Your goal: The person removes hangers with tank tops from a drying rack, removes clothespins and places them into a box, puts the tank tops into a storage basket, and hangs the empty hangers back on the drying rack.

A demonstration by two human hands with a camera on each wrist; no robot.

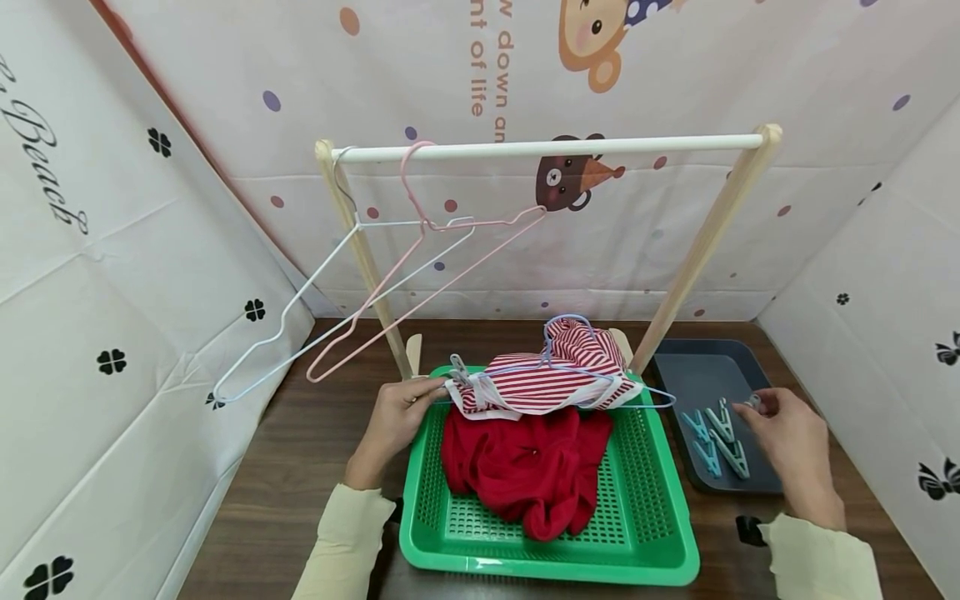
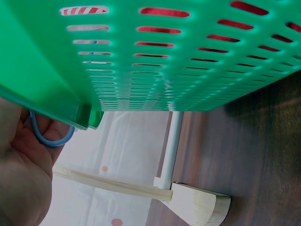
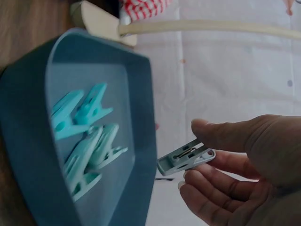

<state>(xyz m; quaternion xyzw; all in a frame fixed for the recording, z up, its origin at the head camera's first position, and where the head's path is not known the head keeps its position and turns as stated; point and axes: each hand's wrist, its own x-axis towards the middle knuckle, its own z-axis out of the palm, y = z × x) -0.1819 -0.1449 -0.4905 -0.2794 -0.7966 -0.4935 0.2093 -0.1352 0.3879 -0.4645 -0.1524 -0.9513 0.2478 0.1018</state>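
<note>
My left hand grips the left end of a blue clothes hanger beside the green basket's rim. On that hanger lies a red-and-white striped garment with white edging, and a grey clothespin is clipped at its left end. Beneath, crumpled red cloth fills part of the green basket. Over the right side of the dark tray, my right hand pinches another grey clothespin between thumb and fingers. Several blue and pale green clothespins lie in the tray.
Behind the basket stands a drying rack with a white bar and wooden legs. A white hanger and a pink hanger hang at the bar's left. Printed sheets enclose the dark wooden table.
</note>
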